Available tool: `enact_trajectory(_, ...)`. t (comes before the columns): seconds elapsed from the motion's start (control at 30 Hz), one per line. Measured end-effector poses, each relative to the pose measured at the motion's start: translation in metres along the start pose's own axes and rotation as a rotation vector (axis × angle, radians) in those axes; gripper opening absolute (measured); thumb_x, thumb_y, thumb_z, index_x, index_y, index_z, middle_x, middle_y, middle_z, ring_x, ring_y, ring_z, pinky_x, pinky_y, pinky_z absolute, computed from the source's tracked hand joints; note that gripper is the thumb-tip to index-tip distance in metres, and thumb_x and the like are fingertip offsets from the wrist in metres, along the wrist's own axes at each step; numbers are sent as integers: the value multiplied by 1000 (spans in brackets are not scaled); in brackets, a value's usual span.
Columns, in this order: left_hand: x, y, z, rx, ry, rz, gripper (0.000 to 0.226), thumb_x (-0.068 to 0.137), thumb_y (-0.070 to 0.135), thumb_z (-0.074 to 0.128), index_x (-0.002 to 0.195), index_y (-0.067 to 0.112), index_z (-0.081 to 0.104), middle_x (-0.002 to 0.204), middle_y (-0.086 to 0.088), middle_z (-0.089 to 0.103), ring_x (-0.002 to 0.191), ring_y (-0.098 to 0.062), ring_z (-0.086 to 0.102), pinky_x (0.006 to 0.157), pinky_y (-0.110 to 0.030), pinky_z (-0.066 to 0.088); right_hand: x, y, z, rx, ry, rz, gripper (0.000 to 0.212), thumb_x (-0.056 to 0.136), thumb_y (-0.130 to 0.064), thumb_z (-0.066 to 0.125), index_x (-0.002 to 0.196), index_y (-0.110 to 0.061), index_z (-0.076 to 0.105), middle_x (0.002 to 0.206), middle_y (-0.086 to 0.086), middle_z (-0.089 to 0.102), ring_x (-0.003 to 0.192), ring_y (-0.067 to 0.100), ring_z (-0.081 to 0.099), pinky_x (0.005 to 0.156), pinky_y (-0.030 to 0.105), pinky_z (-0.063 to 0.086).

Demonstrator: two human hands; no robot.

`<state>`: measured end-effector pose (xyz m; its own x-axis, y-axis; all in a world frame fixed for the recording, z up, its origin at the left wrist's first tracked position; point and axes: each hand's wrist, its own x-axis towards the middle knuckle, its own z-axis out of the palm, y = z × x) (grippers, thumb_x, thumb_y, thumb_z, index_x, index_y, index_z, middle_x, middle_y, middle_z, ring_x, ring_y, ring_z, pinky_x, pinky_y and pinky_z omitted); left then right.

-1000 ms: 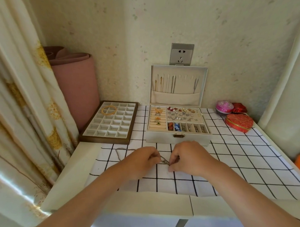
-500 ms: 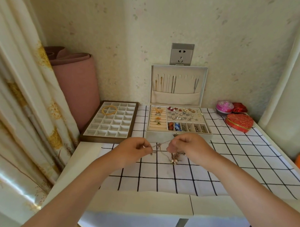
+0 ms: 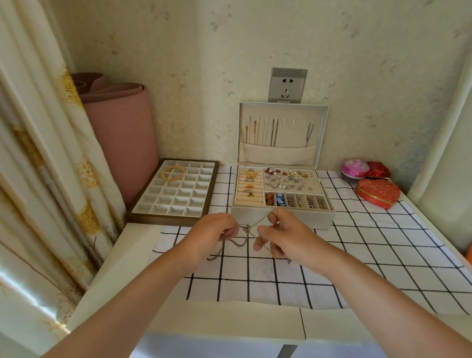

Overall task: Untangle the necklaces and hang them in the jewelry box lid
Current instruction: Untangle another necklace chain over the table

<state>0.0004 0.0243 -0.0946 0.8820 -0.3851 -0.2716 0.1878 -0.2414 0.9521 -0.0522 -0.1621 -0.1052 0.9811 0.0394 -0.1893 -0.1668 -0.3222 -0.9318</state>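
Observation:
Tangled thin necklaces (image 3: 247, 230) hang in the air between my hands, just above the checked cloth and in front of the jewelry box (image 3: 282, 201). My left hand (image 3: 214, 237) pinches the chains at the knot's left side, and loose loops dangle below it. My right hand (image 3: 283, 237) pinches a golden chain that runs up over its fingers. The box lid (image 3: 283, 134) stands open against the wall, with several chains hanging on its hooks above a fabric pocket.
A brown tray (image 3: 176, 194) of small white compartments holds gold bangles at the left. A rolled pink mat (image 3: 120, 129) leans behind it. Red and pink trinket boxes (image 3: 377, 192) sit at the right. Curtains hang on both sides.
Both hands have lifted the tangled chains off the cloth and drawn them slightly apart. The right hand's fingers have spread, with a golden chain stretched over them.

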Motion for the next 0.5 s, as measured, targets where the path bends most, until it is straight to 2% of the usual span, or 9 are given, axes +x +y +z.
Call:
enact_trajectory(0.07,-4,-3,2,-83,-8,58,13,71,20,63,67,8,66,79,-11,67,97,-37,62,107,-41,45,1,0,-1,-13,10,-16,22,102,-17,54,91,-18,34,65,4,65,51,14,33,45,21,29)
enact_trajectory(0.1,-6,-6,3,-117,-24,78,13,80,20,67,76,7,66,82,-9,71,99,-34,67,108,-44,45,2,0,-2,-30,19,-26,22,102,-17,54,89,-18,36,59,0,59,50,13,32,46,22,29)
enact_trajectory(0.17,-4,-13,4,-167,-58,82,11,92,7,65,81,6,59,83,-14,73,92,-28,72,108,-50,43,3,1,-3,-30,46,-50,21,102,-16,53,87,-18,37,52,-3,49,49,13,32,47,25,28)
enact_trajectory(0.23,-2,-14,6,-185,-100,69,21,93,-1,61,76,10,52,81,-17,70,78,-26,71,97,-51,51,2,1,-4,3,76,-61,22,101,-12,53,86,-17,39,50,-4,42,47,11,31,48,25,27)
enact_trajectory(0.27,-2,-13,8,-187,-114,73,26,92,-3,60,74,11,48,79,-14,67,70,-23,68,85,-46,58,2,0,-4,22,86,-61,22,100,-10,53,85,-17,39,50,-5,39,45,10,30,47,24,26)
enact_trajectory(0.3,-3,-12,8,-178,-122,78,30,92,-4,60,72,12,44,76,-10,64,64,-20,63,68,-36,58,2,0,-5,34,93,-57,22,100,-9,54,85,-17,40,50,-7,36,44,10,29,46,24,25)
enact_trajectory(0.33,-3,-12,8,-169,-127,86,33,92,-5,59,71,14,42,73,-8,61,60,-17,58,56,-27,51,2,-1,-5,45,100,-54,23,99,-8,56,84,-17,41,49,-9,35,44,10,28,45,23,25)
enact_trajectory(0.4,-4,-11,7,-154,-127,94,36,92,-6,58,69,16,41,70,-9,55,55,-15,49,49,-22,37,2,-1,-7,67,106,-49,23,97,-5,57,84,-17,42,49,-11,34,42,9,27,43,23,24)
enact_trajectory(0.5,-5,-11,6,-132,-120,101,37,92,-7,57,68,16,42,71,-10,54,52,-13,42,48,-20,32,1,-3,-9,69,99,-60,23,94,0,58,83,-15,44,48,-11,36,41,9,31,44,24,28)
